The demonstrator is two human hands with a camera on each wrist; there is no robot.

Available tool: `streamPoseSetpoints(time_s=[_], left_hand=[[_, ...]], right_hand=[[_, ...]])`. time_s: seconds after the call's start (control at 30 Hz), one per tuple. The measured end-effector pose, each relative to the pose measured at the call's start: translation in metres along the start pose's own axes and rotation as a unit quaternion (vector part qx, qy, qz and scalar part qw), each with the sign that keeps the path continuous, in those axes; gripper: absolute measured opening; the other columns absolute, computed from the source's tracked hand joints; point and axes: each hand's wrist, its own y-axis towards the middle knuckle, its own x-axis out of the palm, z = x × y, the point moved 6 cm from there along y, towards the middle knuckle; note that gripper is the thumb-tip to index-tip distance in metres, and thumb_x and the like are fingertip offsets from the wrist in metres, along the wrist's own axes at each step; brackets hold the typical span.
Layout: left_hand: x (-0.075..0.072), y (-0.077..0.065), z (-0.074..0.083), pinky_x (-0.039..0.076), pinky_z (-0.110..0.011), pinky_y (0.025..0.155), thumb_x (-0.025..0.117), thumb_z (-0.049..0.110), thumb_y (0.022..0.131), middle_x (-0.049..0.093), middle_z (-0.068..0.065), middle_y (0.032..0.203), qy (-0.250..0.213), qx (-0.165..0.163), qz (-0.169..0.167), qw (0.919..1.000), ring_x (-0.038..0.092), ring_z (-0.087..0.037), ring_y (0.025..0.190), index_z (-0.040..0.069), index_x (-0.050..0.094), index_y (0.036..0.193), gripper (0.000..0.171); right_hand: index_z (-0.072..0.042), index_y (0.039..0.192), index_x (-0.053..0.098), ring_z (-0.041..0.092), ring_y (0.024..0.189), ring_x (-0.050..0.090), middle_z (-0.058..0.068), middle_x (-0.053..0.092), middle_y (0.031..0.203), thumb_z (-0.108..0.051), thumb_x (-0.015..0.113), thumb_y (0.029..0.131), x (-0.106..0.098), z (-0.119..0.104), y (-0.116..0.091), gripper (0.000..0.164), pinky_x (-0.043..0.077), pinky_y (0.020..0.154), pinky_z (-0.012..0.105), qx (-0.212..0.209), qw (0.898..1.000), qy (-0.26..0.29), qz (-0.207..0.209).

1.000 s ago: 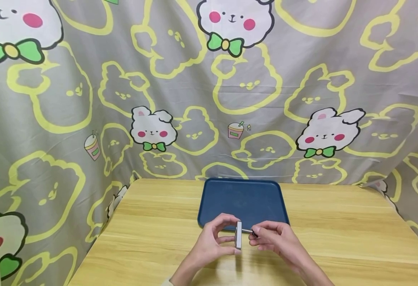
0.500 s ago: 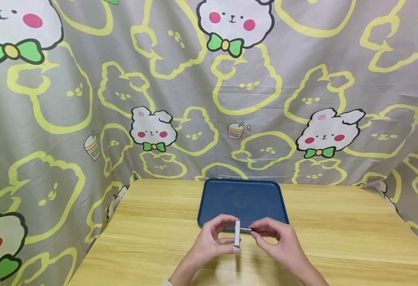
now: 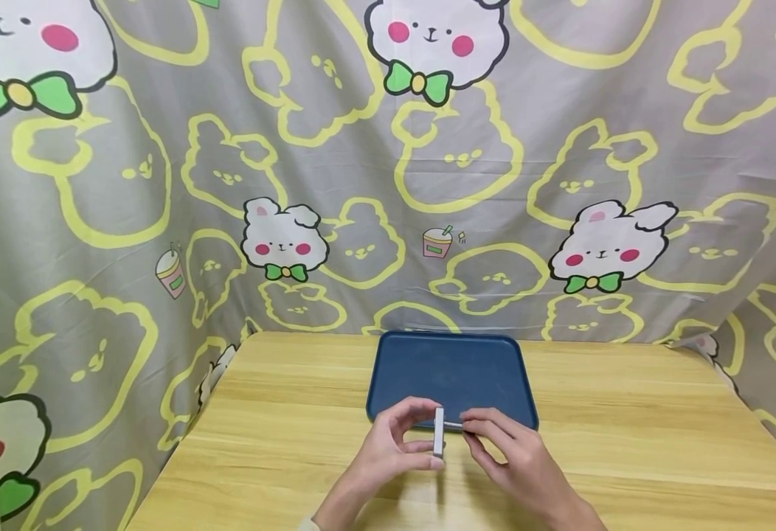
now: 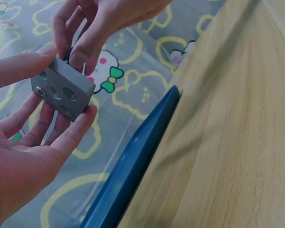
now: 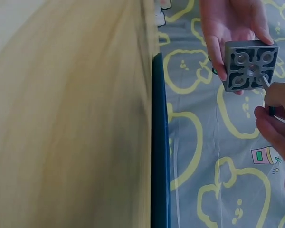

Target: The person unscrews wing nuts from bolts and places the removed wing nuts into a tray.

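My left hand [image 3: 388, 451] grips a square grey metal block [image 3: 438, 434] on edge above the table, between thumb and fingers. Round holes show in the block [image 4: 61, 90] in the left wrist view; its other face [image 5: 250, 68], in the right wrist view, has four-way ribs, a threaded centre hole and corner holes. My right hand [image 3: 521, 457] pinches a thin silver rod [image 3: 453, 425] with a dark end. The rod's tip [image 5: 265, 81] meets the block near a lower corner hole; how deep it sits I cannot tell.
A dark blue tray [image 3: 451, 376] lies on the wooden table [image 3: 282, 413], just beyond both hands. Behind and at the sides hangs a grey curtain [image 3: 355, 169] with cartoon animals.
My right hand has shifted its fingers round the rod, and its dark end is now covered in the head view. The left hand and block have drifted slightly left.
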Motion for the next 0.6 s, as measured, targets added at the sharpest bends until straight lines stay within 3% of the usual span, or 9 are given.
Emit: streamPoseSetpoints(time_s=[0.03,0.1,0.17,0.2,0.27,0.33,0.4,0.5,0.6], left_hand=[[0.0,0.0,0.0,0.059,-0.045,0.097,0.085,-0.01,0.076,0.058,-0.018,0.132,-0.001,0.001,0.0,1.0,0.056,-0.026,0.125,-0.002,0.058,0.134,0.065],[0.0,0.0,0.0,0.059,-0.046,0.097,0.085,-0.011,0.076,0.058,-0.02,0.132,-0.003,0.004,0.0,1.0,0.056,-0.026,0.124,-0.002,0.058,0.134,0.065],[0.0,0.0,0.001,0.059,-0.045,0.097,0.084,-0.012,0.076,0.057,-0.021,0.132,0.0,0.01,0.001,0.9999,0.057,-0.027,0.124,-0.003,0.058,0.133,0.064],[0.0,0.0,0.001,0.059,-0.045,0.097,0.084,-0.013,0.075,0.057,-0.022,0.132,0.003,0.016,0.001,0.9999,0.056,-0.026,0.125,-0.004,0.058,0.133,0.064],[0.001,0.0,0.003,0.06,-0.045,0.096,0.083,-0.015,0.074,0.056,-0.022,0.132,0.013,0.031,0.0,0.9994,0.057,-0.025,0.125,-0.004,0.057,0.133,0.064],[0.002,0.0,0.004,0.06,-0.045,0.096,0.083,-0.016,0.074,0.055,-0.021,0.131,0.024,0.046,-0.003,0.9987,0.057,-0.024,0.124,-0.004,0.057,0.132,0.065],[0.003,0.0,0.004,0.06,-0.045,0.096,0.083,-0.016,0.073,0.055,-0.022,0.131,0.031,0.059,-0.008,0.9978,0.057,-0.024,0.124,-0.004,0.057,0.132,0.065],[0.004,0.0,0.004,0.059,-0.045,0.097,0.083,-0.015,0.075,0.054,-0.021,0.131,0.034,0.064,-0.013,0.9973,0.057,-0.023,0.124,-0.002,0.058,0.132,0.064],[0.005,0.001,0.003,0.059,-0.045,0.098,0.083,-0.014,0.075,0.053,-0.018,0.131,0.039,0.061,-0.015,0.9972,0.057,-0.023,0.125,0.0,0.058,0.132,0.064]], right_hand=[[-0.011,0.106,0.073,0.018,0.092,0.072,0.002,0.071,0.11,-0.017,0.073,0.097,-0.001,0.001,0.0,0.011,0.057,0.09,0.015,0.02,1.0,0.014,0.001],[-0.012,0.11,0.073,0.019,0.096,0.071,0.004,0.071,0.112,-0.007,0.083,0.087,-0.003,0.005,0.0,0.027,0.057,0.091,0.017,0.072,0.996,0.056,0.004],[-0.011,0.114,0.072,0.02,0.1,0.071,0.006,0.072,0.112,0.003,0.086,0.079,-0.004,0.01,-0.001,0.041,0.059,0.091,0.021,0.148,0.982,0.121,0.004],[-0.011,0.115,0.072,0.02,0.1,0.071,0.007,0.072,0.112,0.006,0.086,0.078,-0.004,0.014,-0.002,0.043,0.06,0.089,0.023,0.195,0.97,0.148,0.004],[-0.008,0.114,0.071,0.019,0.099,0.073,0.01,0.073,0.11,0.001,0.081,0.086,-0.002,0.021,-0.005,0.031,0.063,0.085,0.028,0.299,0.933,0.203,0.004],[-0.005,0.114,0.07,0.02,0.098,0.074,0.013,0.073,0.111,-0.008,0.075,0.094,0.001,0.029,-0.011,0.02,0.064,0.083,0.031,0.399,0.885,0.242,0.001],[-0.001,0.116,0.069,0.021,0.097,0.074,0.018,0.072,0.113,-0.017,0.073,0.097,0.004,0.035,-0.017,0.025,0.065,0.083,0.035,0.477,0.836,0.271,-0.006],[0.008,0.122,0.064,0.026,0.097,0.074,0.023,0.071,0.114,-0.02,0.071,0.099,0.01,0.04,-0.024,0.037,0.065,0.084,0.04,0.537,0.775,0.33,-0.029],[0.013,0.125,0.06,0.027,0.097,0.074,0.024,0.072,0.111,-0.017,0.07,0.099,0.014,0.042,-0.029,0.041,0.064,0.085,0.04,0.563,0.723,0.397,-0.056]])
